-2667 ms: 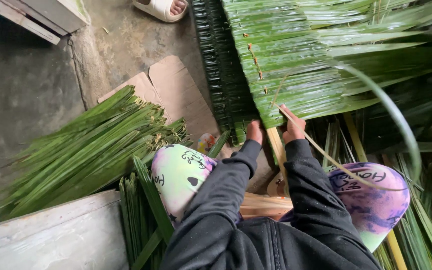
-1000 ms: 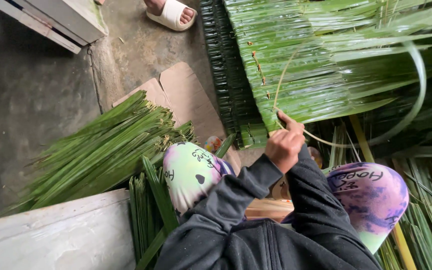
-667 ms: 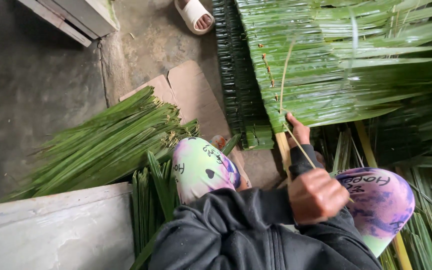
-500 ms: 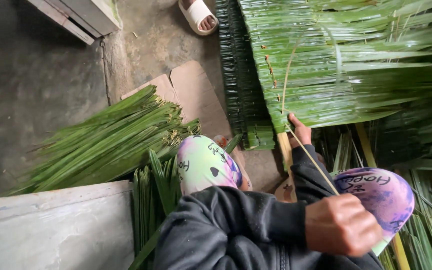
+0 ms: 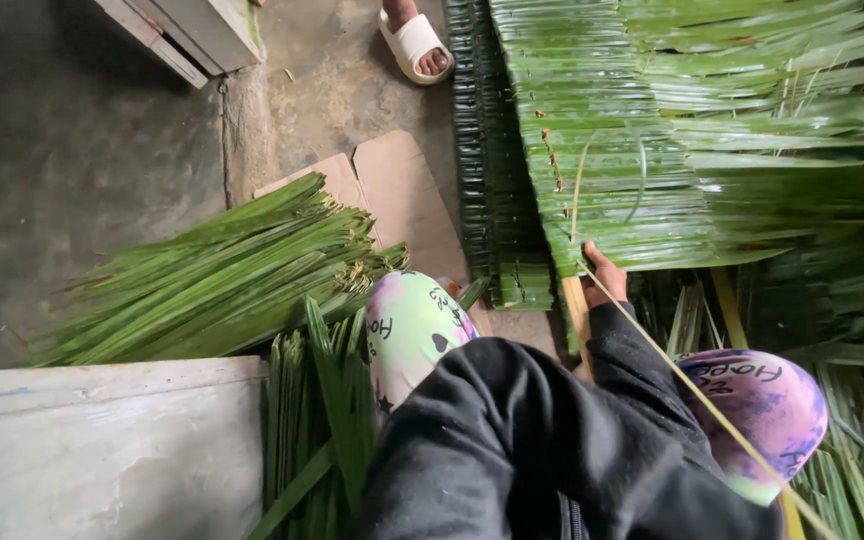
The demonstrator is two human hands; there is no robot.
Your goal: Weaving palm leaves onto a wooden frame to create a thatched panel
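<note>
One thin pale strip (image 5: 692, 385) is running taut from the sewn panel of green leaves (image 5: 652, 150) back past my knee. My right hand (image 5: 604, 278) is pressing against the panel's lower edge, grip unclear; my left hand is lying out of view. Loose leaves (image 5: 222, 275) are lying on the floor (image 5: 72, 180).

Your stitched mat of green palm leaves (image 5: 672, 150) spreads flat from twelve to two o'clock, its leaves lying side by side in overlapping rows, its near edge resting on a pale wooden slat (image 5: 576, 310). A thin tan strip (image 5: 692, 385) runs taut from that edge at one o'clock down toward five o'clock.
</note>
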